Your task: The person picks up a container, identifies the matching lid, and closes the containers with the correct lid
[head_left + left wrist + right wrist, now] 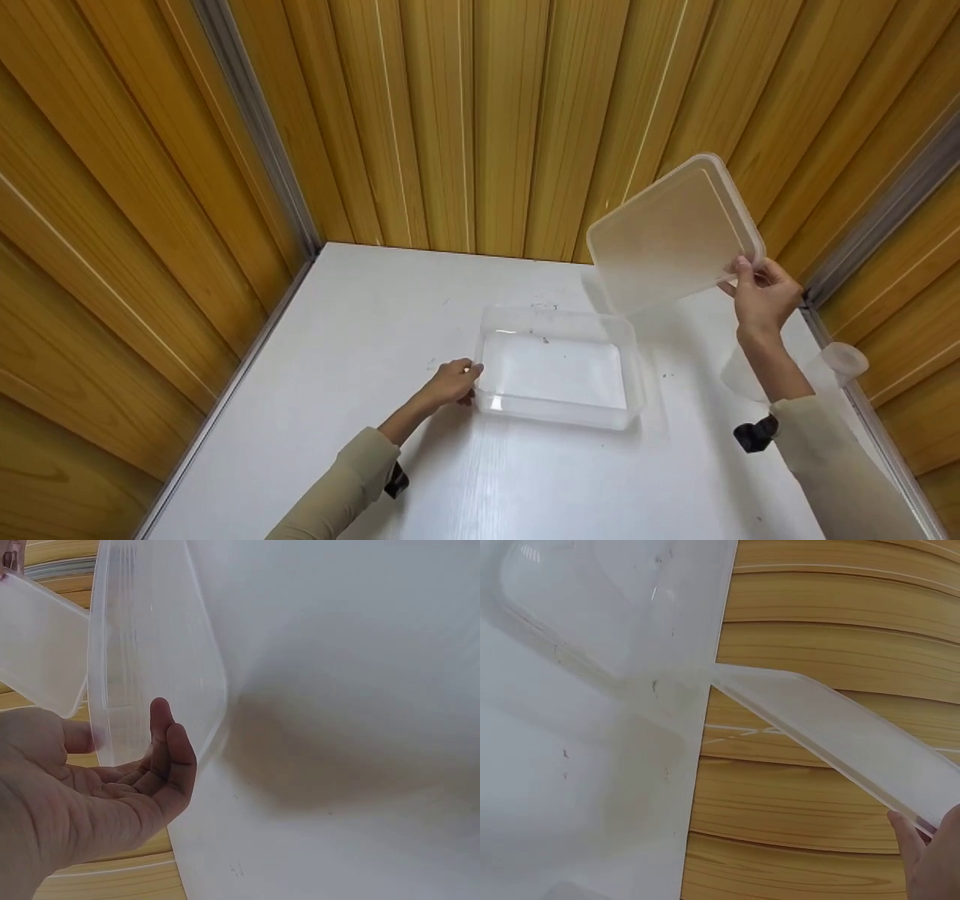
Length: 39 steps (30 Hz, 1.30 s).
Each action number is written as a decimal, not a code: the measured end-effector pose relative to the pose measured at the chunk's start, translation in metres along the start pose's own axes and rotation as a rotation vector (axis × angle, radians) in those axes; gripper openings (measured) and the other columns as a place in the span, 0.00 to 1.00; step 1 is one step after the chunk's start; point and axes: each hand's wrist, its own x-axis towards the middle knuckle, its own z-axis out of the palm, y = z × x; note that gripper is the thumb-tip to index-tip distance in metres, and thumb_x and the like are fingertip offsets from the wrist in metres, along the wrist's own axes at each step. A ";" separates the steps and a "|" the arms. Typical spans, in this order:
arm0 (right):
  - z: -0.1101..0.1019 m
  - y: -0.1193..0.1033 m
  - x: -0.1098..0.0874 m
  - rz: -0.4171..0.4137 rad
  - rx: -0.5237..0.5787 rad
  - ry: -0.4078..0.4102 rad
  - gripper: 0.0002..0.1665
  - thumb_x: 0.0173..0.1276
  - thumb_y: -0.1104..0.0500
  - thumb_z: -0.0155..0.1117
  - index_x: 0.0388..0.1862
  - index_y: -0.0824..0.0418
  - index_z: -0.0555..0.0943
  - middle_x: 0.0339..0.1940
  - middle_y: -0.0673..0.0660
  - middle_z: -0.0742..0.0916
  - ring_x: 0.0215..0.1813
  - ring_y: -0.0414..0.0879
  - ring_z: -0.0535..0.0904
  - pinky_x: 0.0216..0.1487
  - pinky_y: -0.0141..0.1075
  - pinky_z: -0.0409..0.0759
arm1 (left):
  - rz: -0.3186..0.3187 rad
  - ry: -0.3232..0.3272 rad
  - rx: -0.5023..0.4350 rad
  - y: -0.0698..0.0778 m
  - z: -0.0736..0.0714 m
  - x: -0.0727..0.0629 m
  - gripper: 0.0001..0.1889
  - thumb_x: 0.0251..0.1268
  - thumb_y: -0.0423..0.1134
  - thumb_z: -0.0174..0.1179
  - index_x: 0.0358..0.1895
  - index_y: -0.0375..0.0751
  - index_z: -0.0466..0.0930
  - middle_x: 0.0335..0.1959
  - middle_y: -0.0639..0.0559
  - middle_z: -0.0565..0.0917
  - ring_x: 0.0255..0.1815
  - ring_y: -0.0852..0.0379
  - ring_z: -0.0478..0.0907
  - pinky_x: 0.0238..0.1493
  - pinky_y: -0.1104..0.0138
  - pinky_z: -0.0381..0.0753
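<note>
A clear, rectangular plastic container point(562, 418) stands uncovered on the white table. My left hand point(448, 382) holds its left side; in the left wrist view the thumb lies at the rim and the curled fingers are against the outside wall of the container point(161, 630). Raised behind and to the right of the container is a translucent, round-cornered lid point(664, 236), tilted up. My right hand point(766, 296) pinches this lid by its lower right corner. The right wrist view shows the lid point(855, 727) nearly edge-on, with part of the right hand point(934, 862) at its edge.
Translucent round plastic ware point(844, 361) lies by the table's right edge, partly hidden by my right forearm. Wood-patterned walls point(502, 127) enclose the white table point(337, 322) at the back and sides. Small dark marks dot its surface.
</note>
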 end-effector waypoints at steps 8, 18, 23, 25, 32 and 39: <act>0.002 -0.005 -0.012 0.083 0.207 0.009 0.07 0.68 0.67 0.68 0.44 0.68 0.86 0.39 0.56 0.84 0.38 0.43 0.87 0.34 0.36 0.87 | -0.007 0.004 -0.005 0.001 0.003 0.002 0.21 0.82 0.44 0.47 0.52 0.24 0.77 0.31 0.33 0.86 0.22 0.58 0.80 0.31 0.64 0.86; -0.008 0.011 -0.038 0.333 0.210 -0.216 0.18 0.73 0.64 0.64 0.59 0.62 0.73 0.41 0.53 0.84 0.42 0.41 0.88 0.41 0.37 0.88 | -0.013 -0.018 0.004 -0.004 0.003 0.002 0.24 0.83 0.50 0.45 0.53 0.28 0.76 0.36 0.29 0.87 0.24 0.53 0.83 0.28 0.66 0.81; -0.014 0.030 -0.058 0.443 0.132 -0.303 0.24 0.75 0.62 0.62 0.66 0.55 0.67 0.36 0.48 0.86 0.41 0.40 0.86 0.45 0.36 0.89 | 0.006 -0.037 0.015 -0.007 0.005 -0.001 0.26 0.84 0.52 0.43 0.58 0.30 0.75 0.36 0.34 0.86 0.31 0.42 0.86 0.30 0.64 0.82; -0.016 0.037 -0.066 0.497 0.106 -0.327 0.23 0.77 0.61 0.60 0.66 0.53 0.66 0.36 0.47 0.86 0.42 0.40 0.85 0.48 0.36 0.89 | 0.017 -0.031 0.012 -0.009 0.005 -0.002 0.26 0.84 0.53 0.44 0.60 0.31 0.75 0.39 0.34 0.86 0.36 0.38 0.87 0.34 0.60 0.84; -0.018 0.062 -0.087 0.604 0.073 -0.410 0.34 0.80 0.64 0.54 0.78 0.55 0.53 0.35 0.47 0.86 0.42 0.39 0.86 0.54 0.37 0.87 | 0.092 -0.028 -0.104 -0.020 0.008 0.003 0.30 0.84 0.52 0.41 0.75 0.31 0.64 0.70 0.30 0.72 0.70 0.32 0.72 0.67 0.45 0.77; -0.022 0.081 -0.097 0.585 -0.050 -0.575 0.49 0.79 0.66 0.54 0.85 0.60 0.34 0.39 0.47 0.87 0.44 0.38 0.88 0.56 0.33 0.86 | 0.099 -0.120 -0.371 -0.026 0.014 0.015 0.33 0.87 0.55 0.27 0.84 0.41 0.44 0.85 0.42 0.51 0.86 0.40 0.44 0.84 0.46 0.47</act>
